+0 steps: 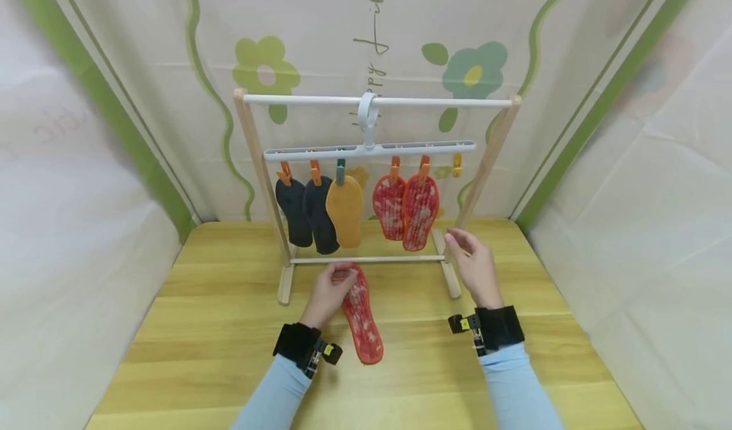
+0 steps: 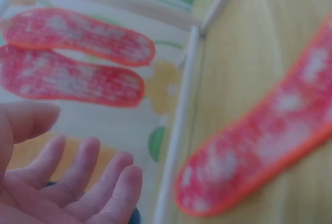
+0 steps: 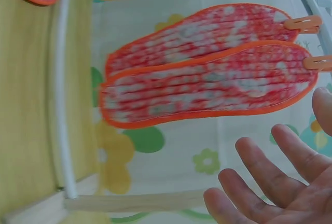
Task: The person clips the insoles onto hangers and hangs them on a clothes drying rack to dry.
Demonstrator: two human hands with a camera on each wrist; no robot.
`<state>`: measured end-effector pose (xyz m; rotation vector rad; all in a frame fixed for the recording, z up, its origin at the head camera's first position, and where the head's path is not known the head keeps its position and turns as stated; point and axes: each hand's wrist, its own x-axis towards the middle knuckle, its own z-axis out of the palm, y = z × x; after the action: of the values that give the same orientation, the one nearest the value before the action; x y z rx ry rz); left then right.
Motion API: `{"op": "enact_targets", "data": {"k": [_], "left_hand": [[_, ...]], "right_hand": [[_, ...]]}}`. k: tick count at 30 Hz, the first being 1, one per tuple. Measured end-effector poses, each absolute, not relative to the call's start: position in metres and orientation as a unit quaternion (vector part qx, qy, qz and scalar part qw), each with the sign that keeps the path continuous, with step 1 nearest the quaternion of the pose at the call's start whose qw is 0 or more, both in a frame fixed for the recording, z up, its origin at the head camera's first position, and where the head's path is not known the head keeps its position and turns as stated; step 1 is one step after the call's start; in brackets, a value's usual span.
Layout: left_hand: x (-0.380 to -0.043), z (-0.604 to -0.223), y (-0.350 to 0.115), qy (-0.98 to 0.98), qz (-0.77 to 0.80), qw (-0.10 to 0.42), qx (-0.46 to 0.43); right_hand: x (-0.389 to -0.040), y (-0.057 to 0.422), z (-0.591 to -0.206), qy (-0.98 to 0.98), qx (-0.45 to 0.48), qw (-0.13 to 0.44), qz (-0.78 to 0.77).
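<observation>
A red patterned insole (image 1: 363, 322) with an orange edge lies on the wooden table, its upper end overlapped by my left hand (image 1: 328, 296) in the head view. The left wrist view shows that hand's fingers (image 2: 85, 156) loosely spread, a gap between them and the insole. To the right, beside the rack's leg, my right hand (image 1: 476, 268) is raised with relaxed fingers and holds nothing. Closest to it are two matching red insoles (image 3: 207, 89), hung overlapping from orange clips (image 3: 303, 24). An unused yellow clip (image 1: 457, 165) dangles at the hanger's right end.
A pale blue hanger (image 1: 423, 150) hooks over the white top bar (image 1: 309, 100) of a wooden rack. Two dark insoles (image 1: 320, 220) and a yellow insole (image 1: 345, 217) hang on its left half. A white lower bar (image 1: 372, 259) crosses just behind the lying insole. Printed fabric encloses the table.
</observation>
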<state>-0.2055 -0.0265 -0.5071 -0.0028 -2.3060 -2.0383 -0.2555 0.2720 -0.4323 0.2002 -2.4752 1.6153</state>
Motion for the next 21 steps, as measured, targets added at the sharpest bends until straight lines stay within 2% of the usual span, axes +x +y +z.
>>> {"op": "enact_targets", "data": {"k": [11, 21], "left_hand": [[-0.176, -0.534, -0.044, -0.765, -0.642, 0.015, 0.045], [-0.151, -0.545, -0.043, -0.757, -0.648, -0.038, 0.074]], "right_hand": [[-0.226, 0.285, -0.472, -0.847, 0.042, 0.054, 0.528], [-0.197, 0.292, -0.499, -0.863, 0.016, 0.017, 0.505]]}}
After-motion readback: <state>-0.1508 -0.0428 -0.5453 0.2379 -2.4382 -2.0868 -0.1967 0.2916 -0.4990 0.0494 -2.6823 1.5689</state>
